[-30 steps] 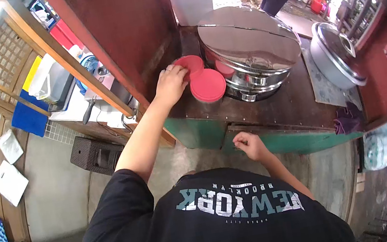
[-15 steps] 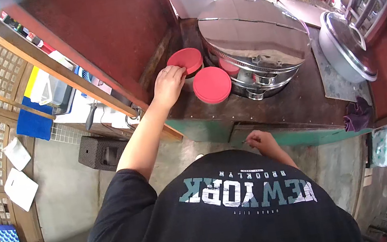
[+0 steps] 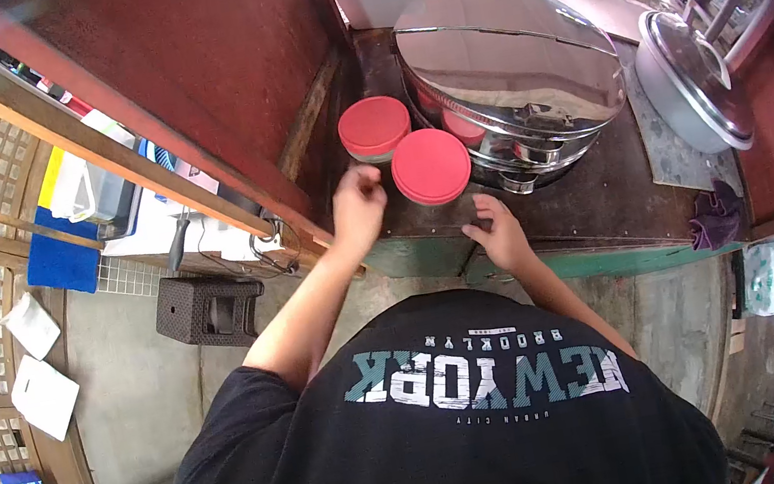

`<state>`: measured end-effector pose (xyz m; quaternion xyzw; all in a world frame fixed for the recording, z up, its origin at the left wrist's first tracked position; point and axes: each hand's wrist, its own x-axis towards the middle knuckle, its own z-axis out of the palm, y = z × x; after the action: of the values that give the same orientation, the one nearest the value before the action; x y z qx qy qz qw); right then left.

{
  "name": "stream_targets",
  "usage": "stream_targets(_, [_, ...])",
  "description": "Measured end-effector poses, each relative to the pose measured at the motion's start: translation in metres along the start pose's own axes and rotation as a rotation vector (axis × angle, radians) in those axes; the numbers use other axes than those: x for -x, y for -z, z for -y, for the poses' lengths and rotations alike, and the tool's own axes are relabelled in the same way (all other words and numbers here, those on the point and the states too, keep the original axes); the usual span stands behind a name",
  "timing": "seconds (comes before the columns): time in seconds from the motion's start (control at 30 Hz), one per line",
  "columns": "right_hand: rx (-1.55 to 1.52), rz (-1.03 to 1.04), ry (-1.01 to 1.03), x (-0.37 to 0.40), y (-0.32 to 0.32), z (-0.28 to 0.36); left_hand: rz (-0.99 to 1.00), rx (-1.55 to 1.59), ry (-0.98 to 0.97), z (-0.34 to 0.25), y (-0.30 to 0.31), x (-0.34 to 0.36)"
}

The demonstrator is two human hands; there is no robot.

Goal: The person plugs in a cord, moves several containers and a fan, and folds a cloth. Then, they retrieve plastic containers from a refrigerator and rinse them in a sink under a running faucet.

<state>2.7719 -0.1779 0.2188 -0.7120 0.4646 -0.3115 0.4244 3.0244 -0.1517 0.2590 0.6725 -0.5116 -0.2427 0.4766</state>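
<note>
A round container with a red lid [image 3: 373,122] stands on the dark wooden counter, and a second red-lidded container [image 3: 431,166] is just in front and to the right of it. My left hand [image 3: 360,212] is beside them at the left, its fingers loosely bent and slightly apart, holding nothing visible. Near the counter's front edge, below the second container, my right hand [image 3: 499,230] has its thumb and fingers apart and nothing between them. Another red lid [image 3: 464,126] shows partly behind, next to a large shiny metal lid [image 3: 504,51].
On the right are a grey oval pot [image 3: 687,88] with a glass lid and a purple cloth [image 3: 715,218]. A red wooden panel [image 3: 189,81] rises at the left. A dark woven stool [image 3: 200,310] stands on the floor below.
My left hand has come off the left red lid and moved down towards me. My right hand has risen to the counter's edge, near the second container. The person in the background is less visible.
</note>
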Motion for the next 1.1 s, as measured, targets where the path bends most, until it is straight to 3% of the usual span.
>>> stream_targets(0.07, [0.002,-0.008,-0.035,-0.008,-0.010,0.011,0.226,0.191,0.236,0.048,-0.025,0.006])
stream_targets(0.1, [0.003,-0.011,-0.053,-0.011,-0.012,0.016,0.264,0.279,0.302,0.045,-0.032,0.011])
stream_targets(0.27, [-0.055,-0.015,-0.017,-0.016,-0.018,0.017,0.226,0.328,0.149,0.041,-0.039,0.015])
stream_targets(0.57, [-0.187,0.019,-0.061,-0.013,-0.002,0.007,0.517,0.309,0.271,0.014,-0.013,0.038])
stream_targets(0.67, [-0.138,-0.013,-0.011,-0.009,-0.001,0.009,0.189,-0.092,0.011,-0.040,-0.004,0.045])
stream_targets(0.77, [-0.099,-0.077,0.016,-0.006,-0.005,0.020,0.253,-0.354,-0.513,-0.088,-0.003,0.023])
stream_targets(0.97, [-0.003,-0.184,0.098,-0.009,-0.017,0.014,0.281,-0.756,-0.476,-0.080,-0.055,-0.004])
stream_targets(1.1, [-0.082,-0.187,0.085,-0.009,-0.018,0.009,0.324,-0.849,-0.322,-0.086,-0.064,-0.002])
